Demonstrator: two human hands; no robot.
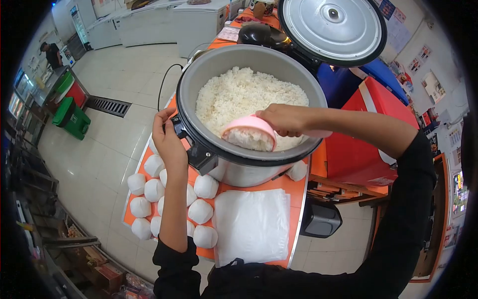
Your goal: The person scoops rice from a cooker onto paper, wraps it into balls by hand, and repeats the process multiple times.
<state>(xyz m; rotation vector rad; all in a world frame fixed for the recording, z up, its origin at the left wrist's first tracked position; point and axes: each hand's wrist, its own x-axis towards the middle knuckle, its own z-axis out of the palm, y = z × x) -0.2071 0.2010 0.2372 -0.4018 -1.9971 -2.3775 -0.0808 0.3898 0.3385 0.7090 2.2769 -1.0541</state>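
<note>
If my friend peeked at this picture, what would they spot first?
Probably the big pot of white rice in the middle, where the right hand holds a pink scoop with rice in it. Next, maybe, the open lid shining at the top, and the rounded white bundles on the orange table, mostly below and left of the pot.

The surface (297, 195) is orange with a pale edge, and a large rice cooker (244, 172) stands on it. Round white bundles (200, 212) sit close together in rough rows at the left, some partly hidden, and a single bundle (297, 171) sits by the cooker's right side. A flat stack of whitish plastic bags (253, 224) lies beside the rows, near the front edge.
</note>
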